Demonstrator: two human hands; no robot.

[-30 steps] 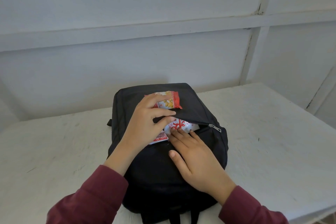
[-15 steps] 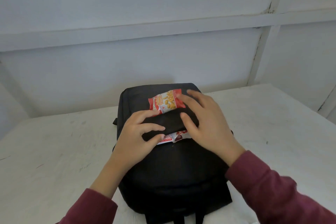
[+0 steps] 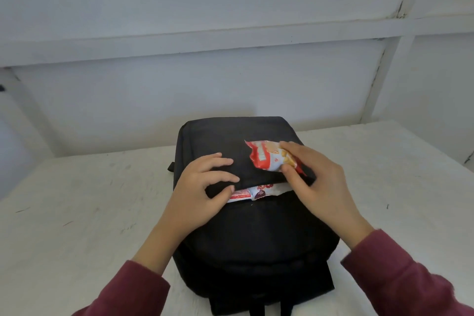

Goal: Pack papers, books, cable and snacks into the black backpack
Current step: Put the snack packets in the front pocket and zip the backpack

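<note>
The black backpack [image 3: 256, 238] lies flat on the white table [image 3: 77, 213], midway between its left and right edges. Its long axis runs from the table's near edge toward the far edge by the wall [image 3: 230, 33]. The bag's strap end points at the near edge, where the straps [image 3: 256, 312] are cut off by the bottom of the view.

A pocket slit runs crosswise, left to right, over the bag's middle. The left hand [image 3: 202, 187] grips the pocket flap [image 3: 246, 174], fingers curled over the top and thumb tucked under its edge. Inside the gap lies a white snack packet [image 3: 246, 194], long axis along the slit. Only a narrow strip of it shows, and its print is too small to read.

The right hand [image 3: 318, 185] pinches a red snack packet [image 3: 266, 159] between thumb and fingers, just above the flap on the far right part of the bag. The packet slants from far left down to near right. Its right end is hidden behind the fingers, and I cannot tell whether it touches the bag. Both wrists wear dark red sleeves [image 3: 128, 290], cut off at the lower corners.
</note>
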